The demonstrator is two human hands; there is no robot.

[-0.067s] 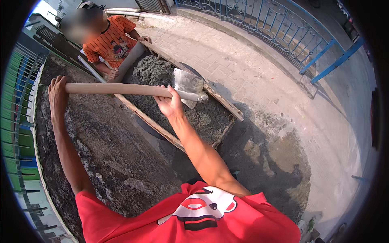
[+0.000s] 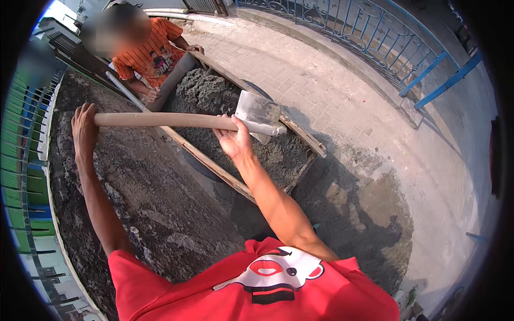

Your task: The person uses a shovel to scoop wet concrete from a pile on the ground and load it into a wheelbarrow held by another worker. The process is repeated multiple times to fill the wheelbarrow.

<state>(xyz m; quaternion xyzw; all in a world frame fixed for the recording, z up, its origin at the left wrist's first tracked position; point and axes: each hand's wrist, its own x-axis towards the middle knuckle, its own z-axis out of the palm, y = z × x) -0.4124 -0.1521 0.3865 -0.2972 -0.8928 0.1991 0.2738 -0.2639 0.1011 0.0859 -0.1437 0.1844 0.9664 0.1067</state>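
Wooden-handled hoe (image 2: 166,120) spans upper left to upper ctr of frame, over wet-looking grey mix (image 2: 206,96). L hand (image 2: 84,130), upper left, has fingers curled round the butt; R hand (image 2: 234,138), upper ctr, grips shaft nr the metal blade (image 2: 256,111). Prob. stiff, head-heavy, smooth-shafted; best held w/ hands wide apart, one nr blade. Mix likely dense, soft.

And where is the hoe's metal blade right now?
In the head view, the blade is upper middle, just above and right of the right hand, seen against the cart of grey mix.
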